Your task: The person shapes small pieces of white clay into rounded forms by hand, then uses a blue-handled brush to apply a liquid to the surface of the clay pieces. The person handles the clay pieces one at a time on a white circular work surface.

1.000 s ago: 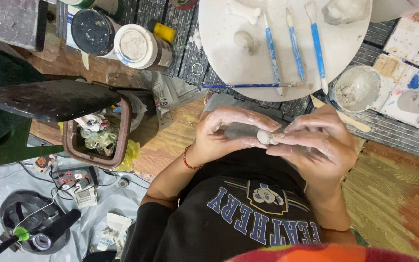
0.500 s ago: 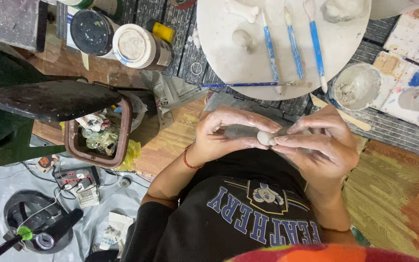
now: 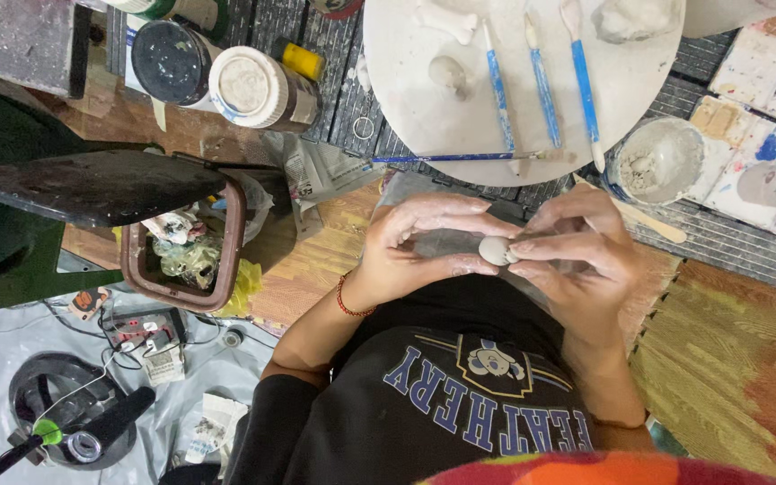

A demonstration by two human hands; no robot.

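- Both hands meet in front of my chest: my left hand (image 3: 415, 247) and my right hand (image 3: 581, 256) are closed together on one small, rounded lump of pale grey clay (image 3: 494, 251).
- Left hand: fingers curled, thumb below and fingertips above, pinching the lump's left side; a thin red cord bracelet (image 3: 345, 299) circles that wrist.
- Right hand: fingertips pressed on the lump's right side; whether they also grip something else I cannot tell.
- Position of the lump: between the two hands, touching both, above the dark printed shirt (image 3: 460, 395) and just short of the desk (image 3: 316, 260) edge. It looks near-round, so no long axis can be read. Neither hand is clearly nearer; both are in contact.
- Beyond the hands on the desk: a round white work board (image 3: 406, 99) carrying three blue-handled modelling tools (image 3: 541, 81) and a second small grey clay piece (image 3: 448, 72).
- To the right of the board: a small white cup of pale slurry (image 3: 657, 162), well apart from the hands.
- To the left: a white-lidded jar (image 3: 249, 87) and a brown bin of scraps (image 3: 186, 260).
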